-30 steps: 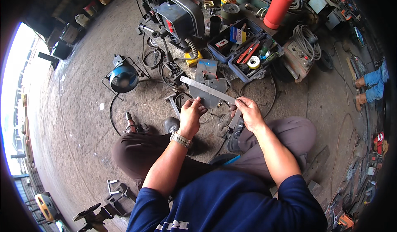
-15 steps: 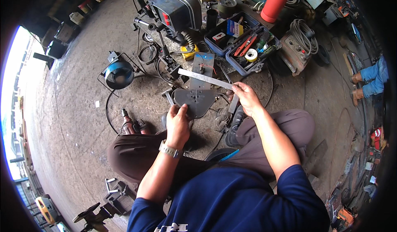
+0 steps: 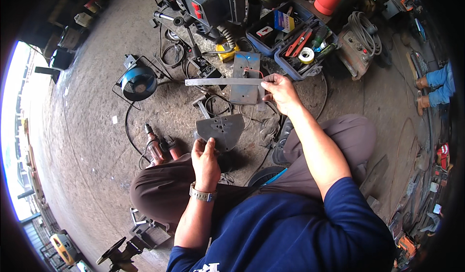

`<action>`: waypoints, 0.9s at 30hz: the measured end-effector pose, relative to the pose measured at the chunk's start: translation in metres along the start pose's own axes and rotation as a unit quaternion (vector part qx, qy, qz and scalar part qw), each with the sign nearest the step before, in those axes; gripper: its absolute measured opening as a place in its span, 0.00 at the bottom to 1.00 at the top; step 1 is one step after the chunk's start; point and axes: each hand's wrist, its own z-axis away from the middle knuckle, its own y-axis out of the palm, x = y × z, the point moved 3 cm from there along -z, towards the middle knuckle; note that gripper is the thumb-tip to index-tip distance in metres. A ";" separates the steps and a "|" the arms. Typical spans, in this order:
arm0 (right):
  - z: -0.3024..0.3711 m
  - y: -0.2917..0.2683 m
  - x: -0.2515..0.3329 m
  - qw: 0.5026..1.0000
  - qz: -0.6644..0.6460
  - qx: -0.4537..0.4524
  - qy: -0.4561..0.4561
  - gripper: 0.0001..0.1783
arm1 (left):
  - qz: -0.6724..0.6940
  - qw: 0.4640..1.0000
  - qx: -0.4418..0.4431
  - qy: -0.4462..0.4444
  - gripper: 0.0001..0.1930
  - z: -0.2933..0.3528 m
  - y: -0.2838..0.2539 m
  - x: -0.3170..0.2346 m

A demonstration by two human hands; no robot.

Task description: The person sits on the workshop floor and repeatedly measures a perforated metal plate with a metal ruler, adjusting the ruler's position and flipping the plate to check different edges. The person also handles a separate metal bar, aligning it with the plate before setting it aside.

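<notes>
Drawn apart, hands [image 3: 205,165] [image 3: 285,95] grip a dark, holed plate [image 3: 227,134] (left) and slim grey strip [image 3: 223,82] (right)

White lettering stands on the blue box [image 3: 281,21] in the toolbox [image 3: 278,49], and a dark mark with red beside it shows on the small white packet [image 3: 264,31] next to it. Large white letters [image 3: 211,267] stand on the front of the navy shirt [image 3: 290,223], cut off by the lower edge. On the metal strip [image 3: 223,82] in the right hand [image 3: 281,93], any marking is too fine to tell.
</notes>
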 end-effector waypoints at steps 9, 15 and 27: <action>0.005 0.007 -0.004 0.997 0.055 -0.056 -0.015 0.05 | 0.011 1.000 -0.018 -0.013 0.08 -0.018 -0.005 0.006; 0.007 0.008 -0.002 0.997 0.051 -0.047 -0.014 0.05 | 0.005 1.000 -0.016 -0.018 0.06 -0.026 0.005 0.006; 0.009 0.010 0.000 0.996 0.067 -0.056 0.001 0.03 | 0.010 0.999 -0.024 -0.024 0.05 -0.028 0.011 0.005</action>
